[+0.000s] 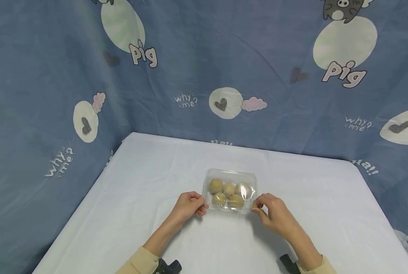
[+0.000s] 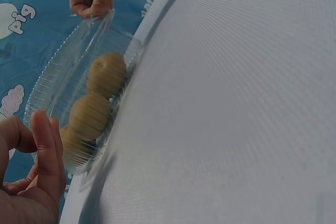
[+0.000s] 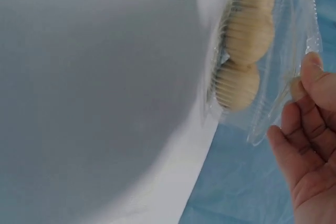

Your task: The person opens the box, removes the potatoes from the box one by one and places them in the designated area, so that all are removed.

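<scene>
Yellowish balls (image 1: 236, 201) are enclosed by the clear box (image 1: 231, 175), pinched by left hand (image 1: 189, 205) and right hand (image 1: 275, 213). Beyond, printed cloth (image 1: 176, 68) is hung.

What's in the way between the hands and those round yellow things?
The clear plastic box: its see-through plastic stands between the round yellow things and the left hand and right hand. Nothing visible blocks either hand from the box's near corners.
</scene>
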Demonstrator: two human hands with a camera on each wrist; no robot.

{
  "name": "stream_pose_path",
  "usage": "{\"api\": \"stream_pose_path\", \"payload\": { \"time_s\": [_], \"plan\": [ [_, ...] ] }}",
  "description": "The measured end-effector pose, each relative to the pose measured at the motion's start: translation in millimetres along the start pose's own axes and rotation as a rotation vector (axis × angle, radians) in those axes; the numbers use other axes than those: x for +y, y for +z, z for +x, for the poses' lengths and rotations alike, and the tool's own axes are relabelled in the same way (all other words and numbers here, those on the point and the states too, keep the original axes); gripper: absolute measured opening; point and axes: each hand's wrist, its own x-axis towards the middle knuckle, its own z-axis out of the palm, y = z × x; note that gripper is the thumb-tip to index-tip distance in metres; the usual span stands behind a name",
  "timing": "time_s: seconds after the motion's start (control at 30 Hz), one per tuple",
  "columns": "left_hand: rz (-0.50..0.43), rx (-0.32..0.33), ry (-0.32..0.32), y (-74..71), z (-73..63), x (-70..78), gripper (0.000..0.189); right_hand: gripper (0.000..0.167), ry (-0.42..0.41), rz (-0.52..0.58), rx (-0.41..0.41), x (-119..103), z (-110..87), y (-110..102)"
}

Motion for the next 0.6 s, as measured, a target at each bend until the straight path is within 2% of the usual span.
{"api": "stream_pose_path", "payload": {
  "time_s": [0.2, 0.4, 0.6],
  "plan": [
    [0.028, -0.010, -0.018, 3.2, -1.6, -2.7, 0.008, 0.027, -0.020, 0.073, 0.059, 3.3, 0.3, -9.9],
    [0.032, 0.005, 0.003, 5.2, -0.3, -3.6, 0.008, 0.026, 0.009, 0.059, 0.176, 5.1, 12.9, -30.3],
    [0.014, 0.004, -0.045, 6.5, 0.7, -1.4, 0.015, 0.023, 0.012, 0.089, 0.249, 5.1, 21.5, -34.3]
  ]
}}
